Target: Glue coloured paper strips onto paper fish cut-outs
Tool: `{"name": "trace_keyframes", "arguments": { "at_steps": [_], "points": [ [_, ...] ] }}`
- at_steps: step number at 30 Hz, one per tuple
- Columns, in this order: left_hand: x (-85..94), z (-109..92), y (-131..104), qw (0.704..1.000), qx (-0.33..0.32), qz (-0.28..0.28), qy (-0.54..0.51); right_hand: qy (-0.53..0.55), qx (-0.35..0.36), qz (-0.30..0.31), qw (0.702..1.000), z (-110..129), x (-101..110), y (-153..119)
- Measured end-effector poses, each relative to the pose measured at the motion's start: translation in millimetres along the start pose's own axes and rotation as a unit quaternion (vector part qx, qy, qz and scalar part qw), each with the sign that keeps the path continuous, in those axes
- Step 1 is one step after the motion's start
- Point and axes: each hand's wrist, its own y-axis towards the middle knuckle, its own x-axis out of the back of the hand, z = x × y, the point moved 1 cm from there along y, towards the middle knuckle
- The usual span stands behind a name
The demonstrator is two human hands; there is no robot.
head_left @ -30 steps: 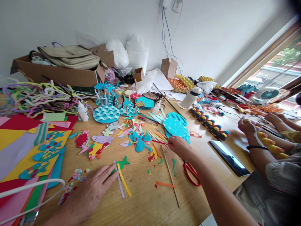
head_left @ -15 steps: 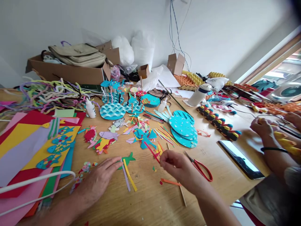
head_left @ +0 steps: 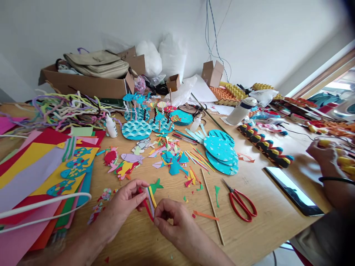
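A narrow red paper strip [head_left: 148,210] runs between my two hands. My left hand [head_left: 130,197] pinches its upper end, and my right hand [head_left: 170,218] pinches the lower end. Just beyond them a green paper fish [head_left: 157,185] lies on the table, with a yellow strip [head_left: 152,195] and a lilac strip beside it, partly hidden by my fingers. To the right of my right hand are a thin wooden stick [head_left: 212,207], an orange strip [head_left: 206,215] and red-handled scissors [head_left: 240,203] lying slightly open.
Coloured paper sheets [head_left: 30,184] are stacked at the left. Blue discs [head_left: 222,147], paper scraps and a glue bottle [head_left: 111,126] lie farther back. A phone [head_left: 293,190] is at the right, near another person's hand [head_left: 323,149] holding yellow pieces.
My right hand has moved left and down with the red strip, toward my left hand. My left hand has lifted from the table beside the green fish and now grips the strip's other end.
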Motion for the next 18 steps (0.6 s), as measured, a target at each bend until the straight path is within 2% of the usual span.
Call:
{"name": "trace_keyframes", "arguments": {
  "at_steps": [5, 9, 11, 14, 18],
  "points": [
    [5.2, 0, 1, 1.0, 0.025, -0.016, 0.003, -0.067, -0.003, 0.008, 0.998, -7, 2, -1],
    [15.0, 4, -2, 0.998, 0.049, -0.026, 0.016, -0.195, 0.006, -0.032, 0.98, -23, 9, -5],
    [17.1, 5, -3, 0.998, 0.058, -0.032, 0.018, -0.224, 0.015, -0.048, 0.973, -26, 10, -7],
    [16.5, 7, -2, 0.997, 0.063, -0.039, 0.022, -0.199, 0.024, -0.052, 0.978, -21, 7, -9],
    [14.2, 14, 9, 0.999, 0.003, -0.014, 0.031, -0.11, 0.025, -0.029, 0.993, -8, -1, -9]
  ]
}}
